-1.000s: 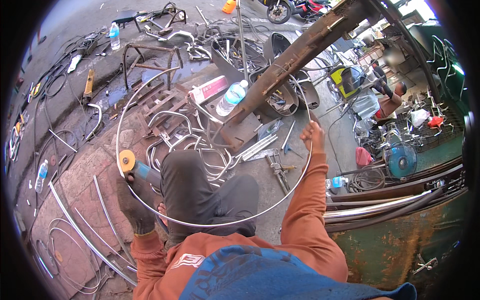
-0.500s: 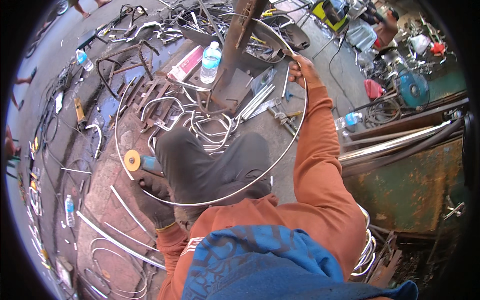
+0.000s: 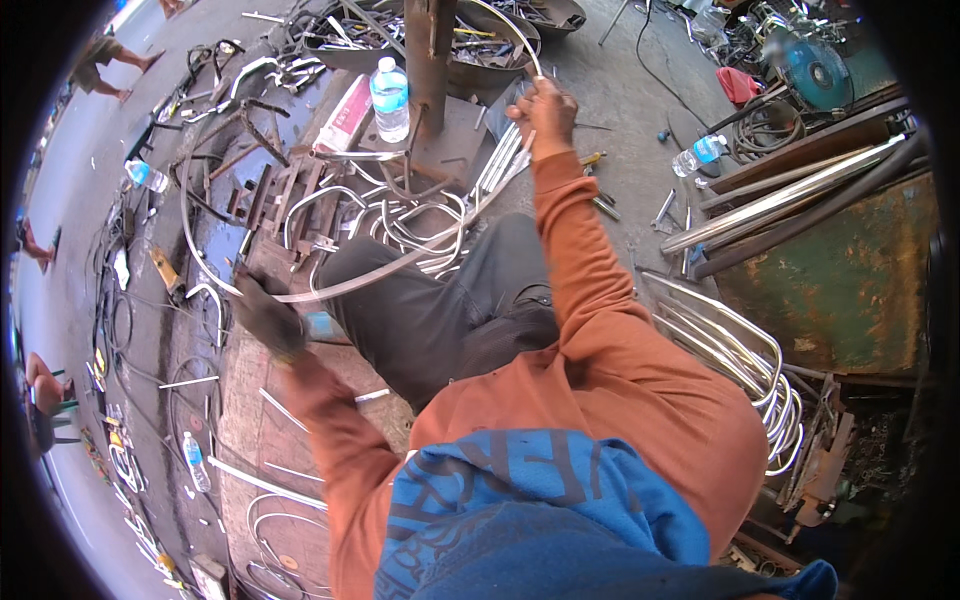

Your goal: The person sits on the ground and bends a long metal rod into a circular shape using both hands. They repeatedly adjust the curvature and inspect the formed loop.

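Observation:
A thin metal strip bent into a wide hoop (image 3: 345,288) spans across my lap and the scrap in front. My left hand (image 3: 268,318), in a dark glove, is closed on the hoop where its two ends come near each other. Bare and raised at the far side, my right hand (image 3: 545,108) grips the hoop with curled fingers. Beside my left hand and knee lies a blue power tool (image 3: 325,327), mostly hidden. Bent silver tubes (image 3: 395,235) are heaped beyond my knees, and straight tube pieces (image 3: 497,165) lie near my right hand.
A water bottle (image 3: 390,100) stands next to a rusty post (image 3: 428,60). Behind are basins of metal pieces (image 3: 490,48). To the right are long pipes (image 3: 790,195), a bottle (image 3: 700,155), a blue fan (image 3: 812,75) and bundled bent tubes (image 3: 730,350). People's legs (image 3: 110,65) show far left.
Both hands have moved away from my body with the hoop, and the hoop's near side has lifted off my waist to above my knees. The view has turned somewhat.

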The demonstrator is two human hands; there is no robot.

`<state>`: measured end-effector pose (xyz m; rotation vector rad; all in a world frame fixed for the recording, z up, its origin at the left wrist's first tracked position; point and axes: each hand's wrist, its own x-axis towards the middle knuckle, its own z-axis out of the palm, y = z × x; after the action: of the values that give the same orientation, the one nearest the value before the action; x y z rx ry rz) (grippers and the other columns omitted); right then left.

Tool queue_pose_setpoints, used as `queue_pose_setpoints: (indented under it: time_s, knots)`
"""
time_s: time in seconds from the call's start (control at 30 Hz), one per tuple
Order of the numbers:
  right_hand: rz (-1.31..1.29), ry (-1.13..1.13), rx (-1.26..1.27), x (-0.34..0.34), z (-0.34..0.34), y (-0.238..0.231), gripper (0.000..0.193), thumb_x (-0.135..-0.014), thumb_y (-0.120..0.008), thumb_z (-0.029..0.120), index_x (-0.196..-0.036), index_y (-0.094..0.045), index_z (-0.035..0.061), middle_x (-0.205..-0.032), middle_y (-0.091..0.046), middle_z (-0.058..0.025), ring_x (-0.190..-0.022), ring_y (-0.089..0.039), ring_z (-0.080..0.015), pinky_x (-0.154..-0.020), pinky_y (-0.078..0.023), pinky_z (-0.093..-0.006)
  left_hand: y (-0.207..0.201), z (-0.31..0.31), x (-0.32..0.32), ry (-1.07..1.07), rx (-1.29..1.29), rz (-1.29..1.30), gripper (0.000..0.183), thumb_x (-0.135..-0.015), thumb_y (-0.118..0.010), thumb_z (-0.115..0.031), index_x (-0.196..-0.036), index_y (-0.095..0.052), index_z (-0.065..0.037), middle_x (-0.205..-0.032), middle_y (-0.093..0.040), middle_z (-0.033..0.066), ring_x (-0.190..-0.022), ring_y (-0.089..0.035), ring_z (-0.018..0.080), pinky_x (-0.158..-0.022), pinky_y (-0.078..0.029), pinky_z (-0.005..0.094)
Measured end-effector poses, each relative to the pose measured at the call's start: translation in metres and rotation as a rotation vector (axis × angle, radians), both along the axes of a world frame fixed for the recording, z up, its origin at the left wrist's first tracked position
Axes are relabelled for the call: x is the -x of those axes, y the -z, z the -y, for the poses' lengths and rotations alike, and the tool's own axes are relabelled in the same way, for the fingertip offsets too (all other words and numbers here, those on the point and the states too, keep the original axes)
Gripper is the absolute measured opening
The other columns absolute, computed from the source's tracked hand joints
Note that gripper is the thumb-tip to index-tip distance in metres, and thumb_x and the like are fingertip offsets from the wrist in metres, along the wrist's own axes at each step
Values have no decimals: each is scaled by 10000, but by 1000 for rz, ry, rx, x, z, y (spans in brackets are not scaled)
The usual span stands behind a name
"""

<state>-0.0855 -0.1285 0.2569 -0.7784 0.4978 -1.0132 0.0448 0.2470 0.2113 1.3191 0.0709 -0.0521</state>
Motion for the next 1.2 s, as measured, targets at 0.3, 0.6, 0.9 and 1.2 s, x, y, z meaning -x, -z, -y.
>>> queue_pose_setpoints:
  time_s: [0.3,0.6,0.9,1.2]
  knots:
    - [-299,-218,180,33,62,-12,230,-900,-473,118,-1081,-592,41,-568,-291,65,-447,-276,-52,-469,-333,-258,-17,6,86,76,386,-132,151,-960,-425,-180,-879,-481,-66,-630,-310,-22,-452,-247,62,-384,-213,220]
    - [-300,-696,233,-12,147,-25,82,-896,-512,139,-859,-550,78,-605,-355,64,-472,-322,-40,-479,-324,-234,1,-25,139,277,669,-237,297,-974,-384,-303,-755,-419,-106,-620,-306,-22,-439,-251,72,-361,-213,227]
    - [-392,-467,206,17,113,-13,290,-902,-437,124,-1158,-560,70,-581,-310,78,-449,-308,-36,-453,-361,-235,-13,-21,147,95,500,-318,254,-958,-425,-308,-792,-455,-118,-667,-391,-16,-468,-272,80,-388,-225,230]
    - [-66,-218,-54,26,45,8,151,-876,-440,81,-922,-584,89,-553,-320,57,-424,-288,-64,-437,-328,-282,-19,-2,148,-94,203,-261,159,-930,-472,-270,-886,-518,-124,-652,-396,-58,-530,-358,34,-454,-293,193]
